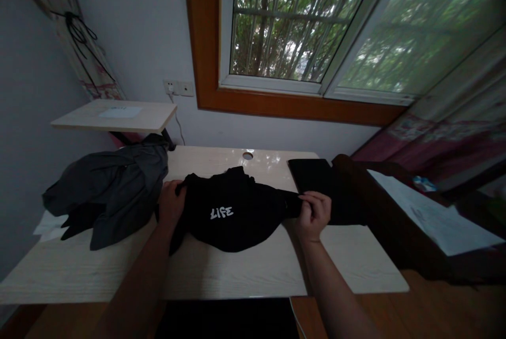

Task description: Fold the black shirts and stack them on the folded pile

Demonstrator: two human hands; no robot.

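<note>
A black garment (241, 228) with white lettering is stretched between my hands over the desk; its exact kind is hard to make out. At its left end, my left hand (172, 204) is closed on the cloth. My right hand (315, 214) pinches a narrow end of the same garment between thumb and fingers on the right. The middle of the cloth sags down towards the desk top, its upper edge bunched.
The light wooden desk (253, 281) carries a heap of grey clothing (118, 181) on the left, below a raised shelf (114, 115). A folded black cloth (316, 181) lies on the right. Brown furniture (407, 233) stands beside the desk, and a window (292, 28) is behind.
</note>
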